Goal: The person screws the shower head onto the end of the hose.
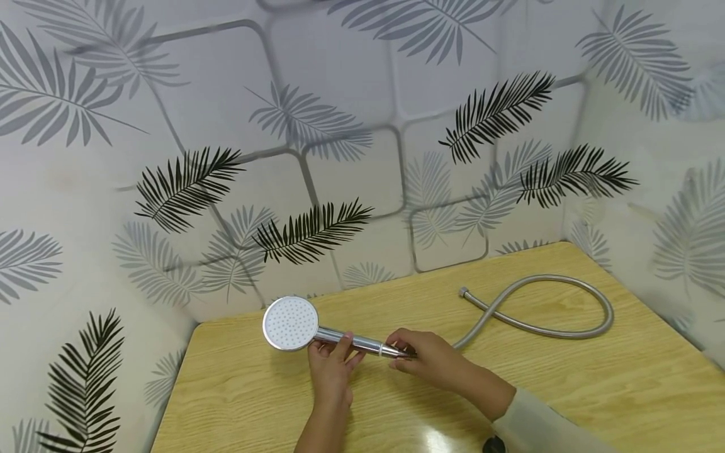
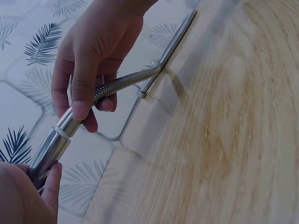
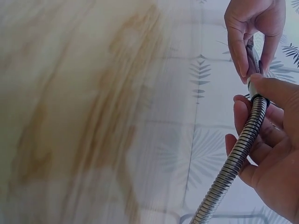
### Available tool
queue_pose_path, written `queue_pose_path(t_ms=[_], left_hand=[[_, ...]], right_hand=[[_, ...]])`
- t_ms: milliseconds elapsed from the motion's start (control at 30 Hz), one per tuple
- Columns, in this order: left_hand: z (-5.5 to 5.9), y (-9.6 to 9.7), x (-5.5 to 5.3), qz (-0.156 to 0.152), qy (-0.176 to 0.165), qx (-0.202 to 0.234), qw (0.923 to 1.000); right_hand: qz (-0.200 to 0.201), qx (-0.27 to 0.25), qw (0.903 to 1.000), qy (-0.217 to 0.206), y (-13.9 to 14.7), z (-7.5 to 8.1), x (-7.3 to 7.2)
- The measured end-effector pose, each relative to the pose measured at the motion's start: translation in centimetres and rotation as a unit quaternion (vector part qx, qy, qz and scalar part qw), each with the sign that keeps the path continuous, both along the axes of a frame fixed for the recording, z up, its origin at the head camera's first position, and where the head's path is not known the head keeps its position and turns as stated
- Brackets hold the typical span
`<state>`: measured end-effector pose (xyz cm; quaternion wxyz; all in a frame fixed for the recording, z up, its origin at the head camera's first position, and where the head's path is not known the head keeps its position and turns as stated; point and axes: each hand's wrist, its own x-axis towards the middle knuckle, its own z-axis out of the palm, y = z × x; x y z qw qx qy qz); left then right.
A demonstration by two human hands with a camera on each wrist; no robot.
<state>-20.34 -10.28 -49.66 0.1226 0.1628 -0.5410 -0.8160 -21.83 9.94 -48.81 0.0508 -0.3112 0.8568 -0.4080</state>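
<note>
A chrome shower head (image 1: 291,323) with a round white dotted face lies across both hands' reach, its face turned up. My left hand (image 1: 332,372) grips its handle (image 1: 365,343) just below the head. At the handle's lower end, my right hand (image 1: 432,358) pinches the smooth metal end fitting (image 2: 69,122) of a ribbed steel hose (image 3: 233,161) between thumb and fingers. Fitting and handle meet in line, with a thin white ring (image 2: 61,132) at the joint. Behind the right hand the hose runs off to the right.
The rest of the hose curls in a loop (image 1: 608,314) on the wood-grain table (image 1: 238,384), its free end nut (image 1: 464,292) toward the back. Leaf-patterned walls (image 1: 351,189) rise behind and at both sides. A small black round object (image 1: 494,445) shows near the right sleeve.
</note>
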Motion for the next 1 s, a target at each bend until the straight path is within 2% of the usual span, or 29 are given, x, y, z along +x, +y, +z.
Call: queue_pose_path(t_ms=[467, 700, 1000], left_hand=[[0.21, 0.16, 0.02, 0.002, -0.006, 0.002, 1.0000], [0.40, 0.12, 0.05, 0.000, 0.002, 0.003, 1.0000], [0.42, 0.01, -0.05, -0.001, -0.002, 0.004, 1.0000]], right_hand=[[-0.024, 0.013, 0.9992, 0.030, -0.05, 0.02, 0.37], [-0.021, 0.007, 0.9997, 0.008, -0.19, 0.27, 0.23], [0.008, 0.005, 0.9997, -0.023, 0.07, 0.37, 0.29]])
